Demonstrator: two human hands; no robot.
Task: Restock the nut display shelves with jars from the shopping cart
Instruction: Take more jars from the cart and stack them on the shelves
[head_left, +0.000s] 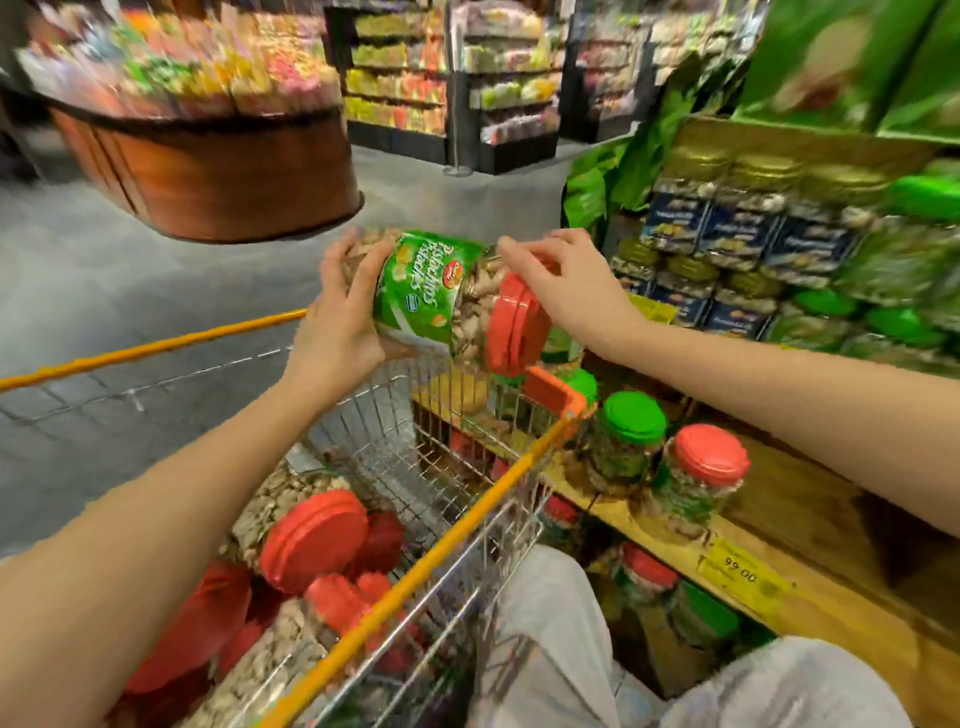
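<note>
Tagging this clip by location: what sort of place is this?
Most likely a supermarket: a wire shopping cart holding nut jars, stocked shelves across the aisle, and a yellow price tag.

The left forearm (156, 519) and the right forearm (779, 400) are shown bare from the frame's edge down to the left hand (337, 317) and the right hand (566, 291), while both legs are covered by pale grey-white trousers (556, 623) of soft, lightly creased cloth, seen at the knees.
</note>
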